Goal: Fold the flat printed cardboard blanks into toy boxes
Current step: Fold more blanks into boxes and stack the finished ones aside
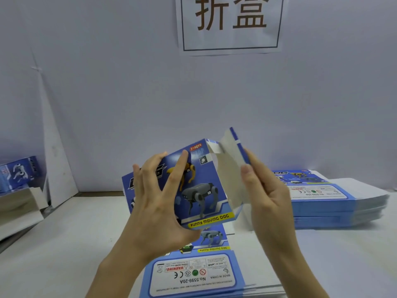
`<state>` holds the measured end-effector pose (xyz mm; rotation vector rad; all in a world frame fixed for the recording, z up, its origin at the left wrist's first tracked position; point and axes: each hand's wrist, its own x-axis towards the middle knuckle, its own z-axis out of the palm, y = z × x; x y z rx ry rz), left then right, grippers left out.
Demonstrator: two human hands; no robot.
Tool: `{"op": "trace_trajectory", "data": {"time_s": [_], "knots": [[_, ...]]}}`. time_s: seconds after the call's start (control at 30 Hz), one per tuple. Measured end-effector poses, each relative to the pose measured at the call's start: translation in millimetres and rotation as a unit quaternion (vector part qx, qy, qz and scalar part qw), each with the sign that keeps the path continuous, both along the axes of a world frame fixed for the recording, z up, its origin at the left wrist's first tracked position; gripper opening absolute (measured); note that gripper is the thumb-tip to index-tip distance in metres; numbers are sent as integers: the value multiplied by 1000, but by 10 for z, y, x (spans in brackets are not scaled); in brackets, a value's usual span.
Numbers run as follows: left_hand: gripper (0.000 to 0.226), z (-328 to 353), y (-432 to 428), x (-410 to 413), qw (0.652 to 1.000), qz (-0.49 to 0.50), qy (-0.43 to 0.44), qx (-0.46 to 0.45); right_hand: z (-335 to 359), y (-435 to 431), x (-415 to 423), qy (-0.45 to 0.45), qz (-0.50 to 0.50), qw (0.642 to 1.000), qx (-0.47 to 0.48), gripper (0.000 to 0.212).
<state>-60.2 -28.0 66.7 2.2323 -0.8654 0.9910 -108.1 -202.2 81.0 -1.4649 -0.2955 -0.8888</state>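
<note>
Over the white worktop [75,244], with stacks of flat blanks lying at its 6 o'clock [193,274] and 3 o'clock [335,203], a half-formed box [204,190] is being held aloft, the left grip [156,203] clasping its printed face from 9 o'clock, the right grip [266,190] pinching its open flap [229,168] at 3 o'clock.

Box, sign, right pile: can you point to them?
Box [202,190]: head view, printed front, on the grey dog.
Sign [230,20]: head view, paper between the two characters.
Right pile [326,208]: head view, blue front edge.
</note>
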Motion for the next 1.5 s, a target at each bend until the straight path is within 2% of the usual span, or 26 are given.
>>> {"op": "trace_trajectory", "data": {"time_s": [0.17, 0.4, 0.7, 0.83, 1.0, 1.1, 1.2, 1.27, 1.33, 1.4, 1.47, 1.5], "knots": [[114, 12, 0, -11, 1000, 8, -8, 6, -43, 155, -15, 17, 0, 995, -99, 42], [111, 13, -13, -36, 1000, 3, -5, -1, -70, 189, -17, 31, 20, 989, -144, 48], [117, 31, 50, 17, 995, 52, -57, 56, -189, 200, 79, 41, 15, 977, -207, 52], [116, 30, 33, -7, 999, 29, -28, 36, -202, 232, 81, 19, 22, 979, -203, 49], [118, 21, 85, 47, 999, 31, -13, 40, -191, 137, 76, 79, 116, 978, -156, 58], [117, 30, 66, 19, 1000, 21, 16, 0, -185, 82, 62, 97, 88, 971, -200, 64], [114, 45, 61, 4, 1000, 23, 12, 4, -199, 100, 55, 103, 32, 955, -277, 72], [113, 84, 91, -4, 1000, 26, 6, 10, -164, 136, 43, 119, 60, 960, -247, 71], [108, 155, 124, -26, 999, 16, -29, 33, -124, 153, 40, 124, 146, 970, -150, 73], [99, 208, 153, -41, 992, 10, -94, 86, -104, 117, 56, 130, 215, 967, -50, 84], [95, 212, 162, -43, 984, 22, -129, 123, -103, 29, 94, 159, 211, 964, -10, 85], [96, 201, 163, -37, 985, 33, -122, 120, -97, -13, 117, 170, 200, 965, 0, 79]]}}
